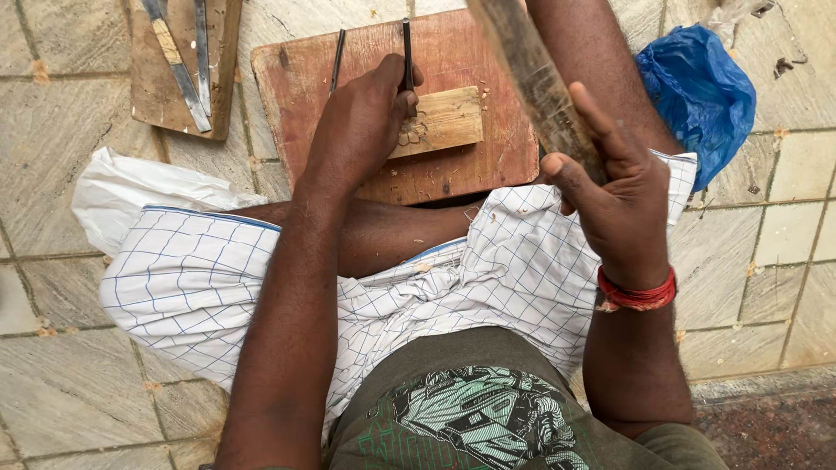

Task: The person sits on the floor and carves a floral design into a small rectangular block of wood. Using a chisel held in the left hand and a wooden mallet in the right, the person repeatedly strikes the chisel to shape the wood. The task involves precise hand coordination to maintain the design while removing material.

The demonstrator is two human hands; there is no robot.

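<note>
My left hand point(361, 117) grips a thin dark metal chisel point(407, 52), its tip set on a small pale wooden block point(448, 117) with carved marks at its left end. The block lies on a reddish wooden board point(488, 165) on the tiled floor. My right hand point(614, 196), with a red thread band at the wrist, is raised and closed around a long wooden mallet stick point(527, 70), blurred and held above the board's right side. A second thin chisel point(337, 59) lies on the board by my left hand.
A smaller wooden board point(148, 96) with flat metal tools point(178, 65) lies at the top left. A blue plastic bag point(701, 91) sits at the right, a white bag point(122, 191) at the left. My crossed legs in white checked cloth point(192, 278) fill the middle.
</note>
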